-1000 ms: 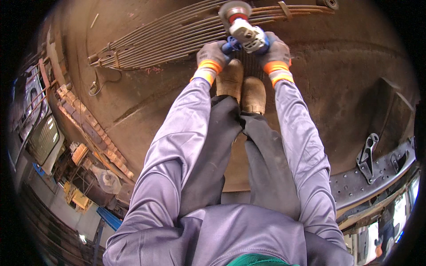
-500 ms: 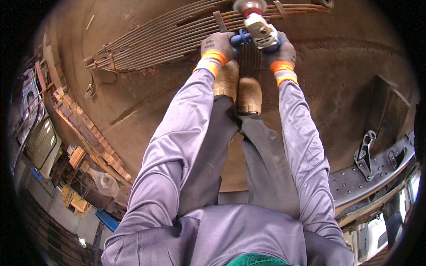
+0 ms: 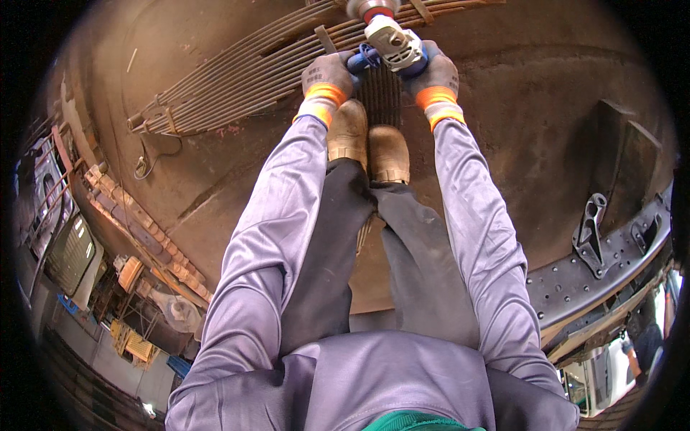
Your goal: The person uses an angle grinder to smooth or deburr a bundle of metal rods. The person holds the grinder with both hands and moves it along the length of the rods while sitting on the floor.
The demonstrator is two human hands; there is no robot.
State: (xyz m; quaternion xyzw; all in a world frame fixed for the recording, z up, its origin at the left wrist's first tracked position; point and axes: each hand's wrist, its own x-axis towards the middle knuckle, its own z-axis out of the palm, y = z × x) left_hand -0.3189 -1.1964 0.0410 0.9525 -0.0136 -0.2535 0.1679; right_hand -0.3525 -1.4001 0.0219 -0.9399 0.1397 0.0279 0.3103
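With both gloved hands I hold a white and blue angle grinder [image 3: 392, 42] at the top of the view. My left hand [image 3: 327, 74] is wrapped round its blue side handle [image 3: 364, 57]. The grinder's rear body is in the grip of my right hand [image 3: 437, 73], whose fingers are partly hidden behind it. A round wire cup brush [image 3: 373, 7], blurred and cut off by the top edge, points away from me. It is over a long stack of rusty leaf springs [image 3: 237, 86] on the floor; I cannot tell whether it touches them.
My tan boots [image 3: 389, 154] stand just below the springs, beside a dark ribbed strip [image 3: 379, 97]. A cable loop [image 3: 141, 169] lies at left, near a row of rusty blocks [image 3: 144, 223]. At right are a dark metal plate [image 3: 637, 158] and a black drilled beam [image 3: 568, 291] with a bracket [image 3: 592, 233].
The whole scene has shifted a little left in the picture, hands, boots and springs together. Both hands keep their grip, and the grinder stays at about the same part of the springs.
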